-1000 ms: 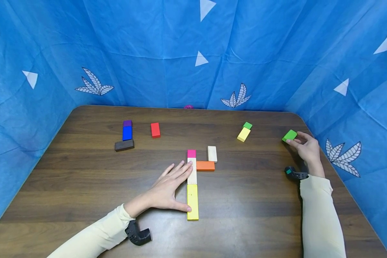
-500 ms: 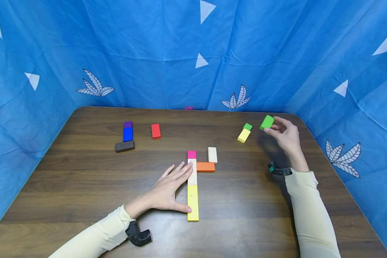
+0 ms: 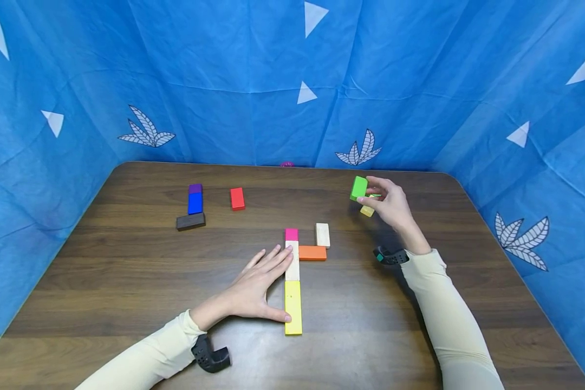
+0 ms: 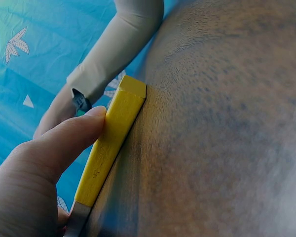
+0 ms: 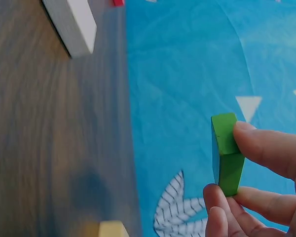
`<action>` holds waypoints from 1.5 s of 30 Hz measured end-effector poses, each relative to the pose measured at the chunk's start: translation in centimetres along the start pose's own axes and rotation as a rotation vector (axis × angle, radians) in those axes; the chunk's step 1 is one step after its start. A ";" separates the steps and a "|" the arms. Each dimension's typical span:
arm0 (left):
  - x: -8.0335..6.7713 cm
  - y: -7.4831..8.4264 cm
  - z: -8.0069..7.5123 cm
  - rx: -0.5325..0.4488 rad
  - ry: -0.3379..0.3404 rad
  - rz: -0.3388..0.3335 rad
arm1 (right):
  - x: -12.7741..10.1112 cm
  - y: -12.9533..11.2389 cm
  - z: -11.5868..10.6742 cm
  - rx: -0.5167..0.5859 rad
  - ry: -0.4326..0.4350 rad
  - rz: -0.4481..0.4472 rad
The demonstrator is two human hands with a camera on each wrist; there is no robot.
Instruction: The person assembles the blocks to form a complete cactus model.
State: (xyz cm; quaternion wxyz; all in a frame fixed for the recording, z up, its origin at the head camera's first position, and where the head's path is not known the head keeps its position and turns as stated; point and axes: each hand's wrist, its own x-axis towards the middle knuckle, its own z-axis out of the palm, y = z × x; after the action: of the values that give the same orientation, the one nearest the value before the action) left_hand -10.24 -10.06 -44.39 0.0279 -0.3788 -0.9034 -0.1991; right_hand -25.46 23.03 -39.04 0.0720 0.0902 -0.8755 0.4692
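My right hand (image 3: 389,206) pinches a green block (image 3: 358,188) between thumb and fingers, held up above the table's back right. In the right wrist view the thumb lies on one side of the green block (image 5: 227,155) and fingertips on the other. Partly hidden behind this hand are a pale yellow block (image 3: 367,210) and a smaller green one. My left hand (image 3: 255,290) lies with fingers spread beside a straight row. Its thumb touches the long yellow block (image 3: 293,309), and its fingertips are on the white block (image 3: 292,265). A pink block (image 3: 291,234) tops the row.
An orange block (image 3: 312,253) juts right from the row, with a short white block (image 3: 323,235) at its far end. At the back left stand purple, blue (image 3: 195,203) and dark brown (image 3: 190,221) blocks, plus a red block (image 3: 237,199). A blue curtain (image 3: 253,81) encloses the table.
My right hand has lifted the green block from the table's right edge and carried it left, past the pale yellow block. My left hand has stayed in place.
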 end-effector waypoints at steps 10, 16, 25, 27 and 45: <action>-0.2 0.0 0.1 -0.009 0.013 0.002 | 0.0 -2.3 3.3 0.007 -0.158 0.035; -0.2 0.0 0.2 -0.011 0.006 0.002 | 0.0 -2.1 4.7 0.035 -0.254 0.025; 0.0 0.0 0.2 0.008 0.001 0.005 | 0.3 -1.0 6.2 0.013 -0.316 0.045; 0.1 0.0 0.2 0.009 0.003 0.008 | 0.2 -0.9 6.3 0.004 -0.320 0.053; 0.1 -0.1 0.1 0.013 -0.007 -0.002 | 0.1 -0.9 6.7 -0.014 -0.384 0.048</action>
State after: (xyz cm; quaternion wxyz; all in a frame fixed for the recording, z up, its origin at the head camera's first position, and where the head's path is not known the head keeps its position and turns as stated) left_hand -10.34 -10.03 -44.44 0.0269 -0.3785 -0.9051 -0.1916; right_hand -25.60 16.93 -41.94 -0.1069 0.1568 -0.8784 0.4386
